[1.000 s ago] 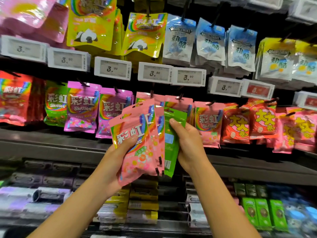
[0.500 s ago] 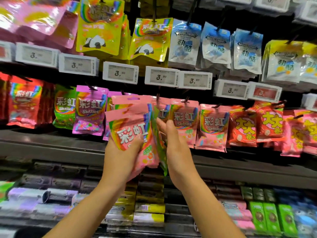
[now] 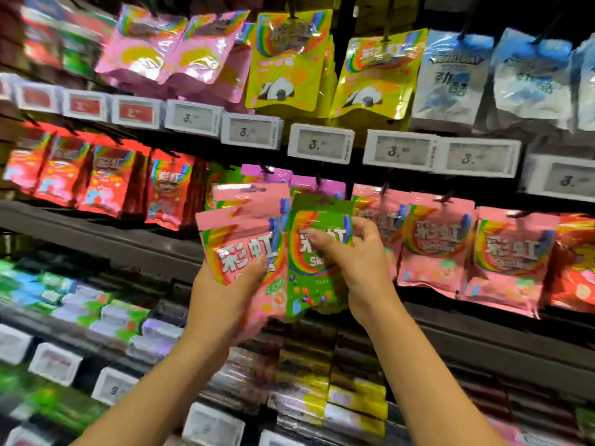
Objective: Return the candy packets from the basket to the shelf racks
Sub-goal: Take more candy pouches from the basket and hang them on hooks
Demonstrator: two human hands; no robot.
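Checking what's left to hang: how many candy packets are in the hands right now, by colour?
Pink packets, held in the left hand: 3 (three overlapping tops show)
Green packet, held in the right hand: 1
Total: 4

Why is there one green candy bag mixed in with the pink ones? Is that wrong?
It does look odd. The right hand pinches a green packet, while the left hand holds a bunch of pink packets. The hooks just behind hold hanging pink packets, so the green one doesn't match there.
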